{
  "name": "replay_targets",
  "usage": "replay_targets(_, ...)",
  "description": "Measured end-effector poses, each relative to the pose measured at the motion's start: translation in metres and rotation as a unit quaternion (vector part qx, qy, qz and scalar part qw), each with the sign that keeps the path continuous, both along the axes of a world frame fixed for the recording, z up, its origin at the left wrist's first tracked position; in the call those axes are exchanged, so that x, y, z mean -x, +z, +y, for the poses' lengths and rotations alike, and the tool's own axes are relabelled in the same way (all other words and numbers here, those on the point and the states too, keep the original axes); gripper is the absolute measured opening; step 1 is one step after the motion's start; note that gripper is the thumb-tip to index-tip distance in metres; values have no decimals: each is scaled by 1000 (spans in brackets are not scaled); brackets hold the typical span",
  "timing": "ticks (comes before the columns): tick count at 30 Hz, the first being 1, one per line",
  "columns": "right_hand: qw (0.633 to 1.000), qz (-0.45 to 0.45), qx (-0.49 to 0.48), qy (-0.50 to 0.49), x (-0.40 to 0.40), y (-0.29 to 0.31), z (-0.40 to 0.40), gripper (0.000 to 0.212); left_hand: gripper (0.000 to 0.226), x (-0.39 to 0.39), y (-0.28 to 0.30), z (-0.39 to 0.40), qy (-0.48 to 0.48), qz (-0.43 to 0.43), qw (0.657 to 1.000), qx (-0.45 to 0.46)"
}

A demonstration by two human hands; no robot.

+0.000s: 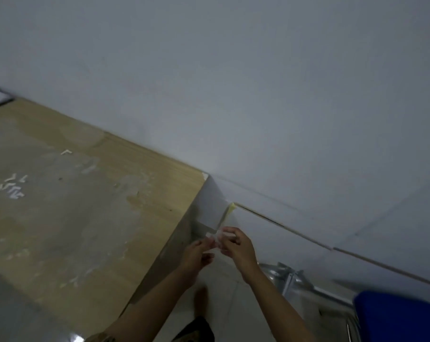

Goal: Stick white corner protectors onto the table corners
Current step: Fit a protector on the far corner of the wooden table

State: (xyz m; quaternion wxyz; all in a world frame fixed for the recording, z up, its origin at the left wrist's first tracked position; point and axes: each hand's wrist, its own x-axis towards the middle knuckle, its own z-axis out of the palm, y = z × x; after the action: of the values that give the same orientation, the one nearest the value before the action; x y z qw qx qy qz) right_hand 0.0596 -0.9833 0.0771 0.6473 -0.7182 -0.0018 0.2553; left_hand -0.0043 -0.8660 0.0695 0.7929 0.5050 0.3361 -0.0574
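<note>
protectors [9, 186] on table [90, 218], wall [233, 70] behind

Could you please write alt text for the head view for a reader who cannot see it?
Two hands, left and right, hold a small white corner protector together, off the side of a wooden table by a white wall. More white pieces lie on the tabletop.

Both forearms reach up from the bottom edge toward the frame's lower middle, where the left hand [196, 255] and right hand [236, 245] meet, fingers curled and pinching.
</note>
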Motion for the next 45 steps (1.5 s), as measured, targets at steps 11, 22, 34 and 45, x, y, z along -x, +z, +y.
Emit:
replay_targets(11,994,98,-30,33,-139,-39,65,17,29,-102,-40,65,96,15,972,216)
replay_targets(22,984,171,30,50,-237,-76,121,26,27,-130,-77,108,349,125,853,367)
replay_targets(34,945,312,1,96,-280,-103,168,47,35,-168,-81,95,505,75,790,338)
replay_targets(45,941,325,-19,88,-275,-101,171,46,44,-170,-77,91,528,96,787,304)
